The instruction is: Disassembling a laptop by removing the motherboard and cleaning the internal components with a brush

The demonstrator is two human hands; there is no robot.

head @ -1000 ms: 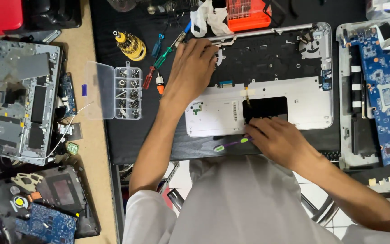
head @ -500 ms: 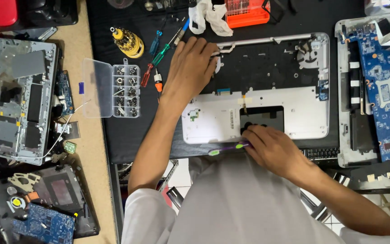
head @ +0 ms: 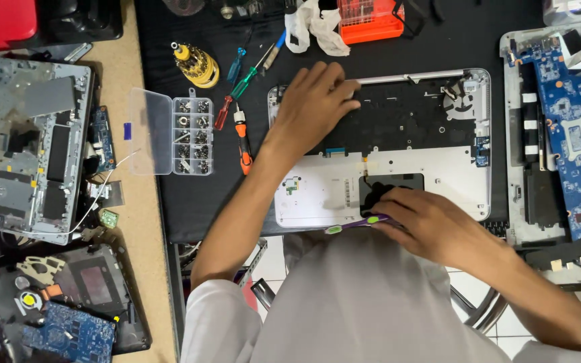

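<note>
Black mat [head: 189, 195] covers your desk, with the open laptop shell [head: 438, 175] on it. Your right hand [head: 432, 225] has slid down and now grips a purple brush [head: 354, 224] at the shell's 6 o'clock edge. Your left hand [head: 314, 101] stays flat at 10 o'clock, fingers loose. Screwdrivers [head: 240, 131] crowd the left; open room lies at 12.

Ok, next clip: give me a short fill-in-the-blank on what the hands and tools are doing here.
1. The left hand rests on the opened laptop's silver ____ case.
2. The right hand holds a purple and green ____ at the case's near edge.
3. The clear screw organizer box lies with its lid ____.
4. The screwdrivers lie between that box and the ____.

Missing words: palmrest; toothbrush; open; laptop case
</note>
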